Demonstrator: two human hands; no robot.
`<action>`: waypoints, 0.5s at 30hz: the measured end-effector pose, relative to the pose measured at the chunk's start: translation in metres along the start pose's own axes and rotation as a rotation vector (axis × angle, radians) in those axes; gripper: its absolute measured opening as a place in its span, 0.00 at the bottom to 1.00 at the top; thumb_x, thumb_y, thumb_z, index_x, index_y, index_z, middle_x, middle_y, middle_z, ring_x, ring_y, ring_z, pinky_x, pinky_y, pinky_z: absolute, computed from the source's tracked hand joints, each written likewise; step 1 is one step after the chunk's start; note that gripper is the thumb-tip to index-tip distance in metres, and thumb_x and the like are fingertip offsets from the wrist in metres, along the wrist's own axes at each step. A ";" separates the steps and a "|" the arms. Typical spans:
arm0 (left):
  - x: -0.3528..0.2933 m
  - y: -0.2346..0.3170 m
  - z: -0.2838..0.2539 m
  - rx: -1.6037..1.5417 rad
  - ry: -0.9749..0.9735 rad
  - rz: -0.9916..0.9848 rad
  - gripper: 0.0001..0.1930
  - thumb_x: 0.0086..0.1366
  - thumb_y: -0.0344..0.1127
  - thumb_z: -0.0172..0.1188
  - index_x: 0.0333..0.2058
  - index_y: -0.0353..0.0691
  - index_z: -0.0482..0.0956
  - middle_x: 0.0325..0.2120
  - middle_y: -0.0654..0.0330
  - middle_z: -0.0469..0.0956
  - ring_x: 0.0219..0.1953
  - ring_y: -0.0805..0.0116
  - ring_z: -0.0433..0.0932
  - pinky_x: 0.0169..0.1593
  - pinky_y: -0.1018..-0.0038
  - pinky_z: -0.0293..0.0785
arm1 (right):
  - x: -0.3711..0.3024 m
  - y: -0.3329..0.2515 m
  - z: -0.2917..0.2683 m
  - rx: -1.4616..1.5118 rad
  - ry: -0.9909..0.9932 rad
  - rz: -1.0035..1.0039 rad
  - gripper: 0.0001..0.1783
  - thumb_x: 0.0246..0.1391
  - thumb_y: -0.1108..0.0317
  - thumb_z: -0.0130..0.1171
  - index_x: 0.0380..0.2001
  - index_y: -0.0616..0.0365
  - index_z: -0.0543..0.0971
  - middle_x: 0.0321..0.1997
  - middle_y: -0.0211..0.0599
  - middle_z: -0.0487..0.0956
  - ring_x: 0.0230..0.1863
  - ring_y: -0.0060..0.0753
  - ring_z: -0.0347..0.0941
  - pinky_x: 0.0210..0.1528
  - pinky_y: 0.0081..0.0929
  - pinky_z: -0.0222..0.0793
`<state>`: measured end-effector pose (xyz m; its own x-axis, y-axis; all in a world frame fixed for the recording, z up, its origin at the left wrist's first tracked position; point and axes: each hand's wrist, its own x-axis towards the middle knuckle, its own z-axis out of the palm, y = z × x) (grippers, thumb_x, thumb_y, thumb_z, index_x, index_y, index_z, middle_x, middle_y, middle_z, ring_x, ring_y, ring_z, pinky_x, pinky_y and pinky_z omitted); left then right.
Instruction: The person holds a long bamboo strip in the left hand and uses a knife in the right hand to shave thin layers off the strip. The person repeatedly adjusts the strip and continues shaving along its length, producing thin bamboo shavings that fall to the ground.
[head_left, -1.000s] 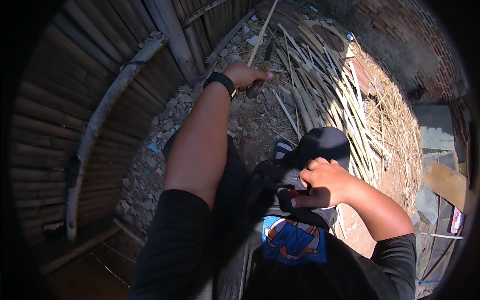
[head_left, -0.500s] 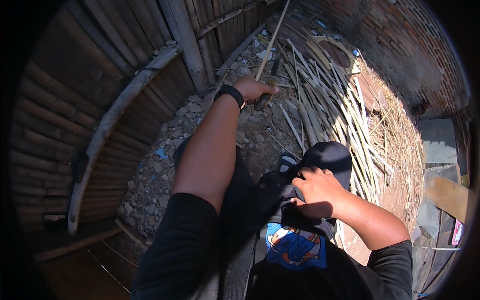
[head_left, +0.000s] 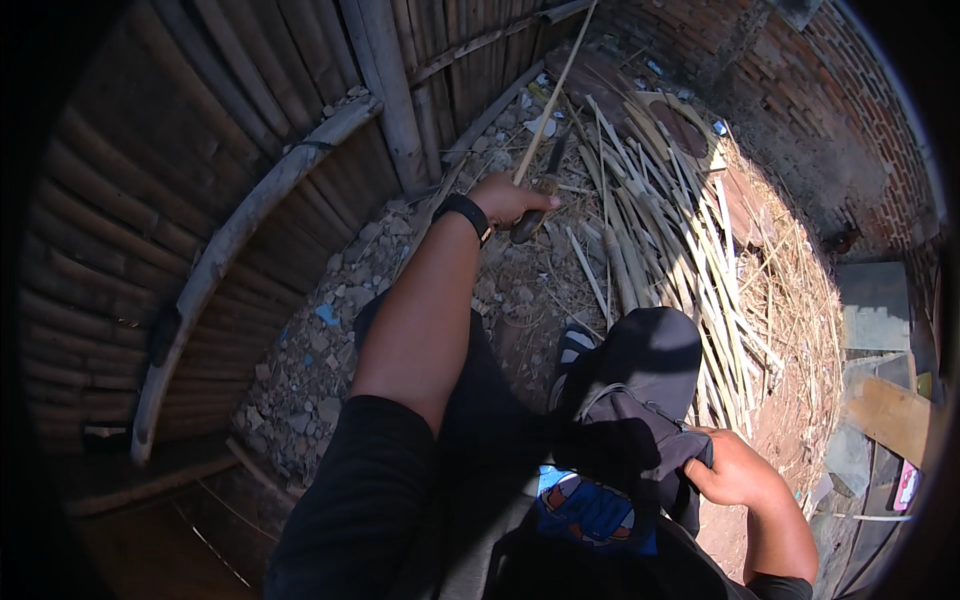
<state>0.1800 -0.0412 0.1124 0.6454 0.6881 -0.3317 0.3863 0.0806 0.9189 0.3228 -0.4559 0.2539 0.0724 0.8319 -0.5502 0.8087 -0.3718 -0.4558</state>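
Bamboo fence (head_left: 250, 130) behind; left hand (head_left: 510, 198) clamps knife (head_left: 535, 205) and strip (head_left: 550, 95); right hand (head_left: 735, 470) grips bag (head_left: 630, 440).

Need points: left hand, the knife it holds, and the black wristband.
left hand (head_left: 508, 196), head view, back of the hand.
knife (head_left: 528, 225), head view, dark handle below the hand.
black wristband (head_left: 466, 212), head view, band across the left wrist.
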 end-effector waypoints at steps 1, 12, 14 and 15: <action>-0.002 0.002 -0.003 0.008 -0.012 -0.016 0.32 0.48 0.52 0.77 0.38 0.26 0.79 0.28 0.54 0.80 0.23 0.71 0.76 0.25 0.73 0.70 | -0.009 -0.003 -0.001 0.053 -0.007 0.052 0.18 0.50 0.66 0.54 0.44 0.63 0.77 0.41 0.56 0.79 0.45 0.62 0.74 0.49 0.43 0.71; 0.005 -0.019 -0.014 0.033 0.020 -0.034 0.27 0.49 0.51 0.77 0.34 0.32 0.78 0.25 0.60 0.78 0.25 0.73 0.76 0.27 0.73 0.70 | -0.076 -0.037 0.018 -0.265 0.215 0.552 0.15 0.41 0.65 0.55 0.31 0.64 0.80 0.28 0.54 0.80 0.34 0.62 0.76 0.40 0.43 0.73; 0.011 -0.024 -0.011 -0.014 -0.019 -0.006 0.27 0.50 0.50 0.76 0.36 0.32 0.78 0.25 0.61 0.77 0.25 0.74 0.76 0.28 0.73 0.70 | -0.107 0.015 0.032 -0.414 -0.014 0.738 0.17 0.42 0.61 0.60 0.32 0.64 0.81 0.31 0.53 0.81 0.34 0.60 0.77 0.41 0.41 0.74; 0.013 -0.024 -0.007 -0.032 -0.034 0.014 0.27 0.50 0.50 0.76 0.36 0.32 0.78 0.25 0.61 0.77 0.25 0.74 0.76 0.28 0.73 0.70 | -0.110 0.025 0.038 -0.415 -0.079 0.780 0.18 0.41 0.60 0.60 0.32 0.63 0.81 0.31 0.52 0.81 0.34 0.59 0.77 0.41 0.41 0.74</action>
<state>0.1740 -0.0290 0.0877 0.6730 0.6640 -0.3257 0.3565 0.0946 0.9295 0.3124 -0.5719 0.2763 0.6633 0.3673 -0.6520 0.6935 -0.6291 0.3512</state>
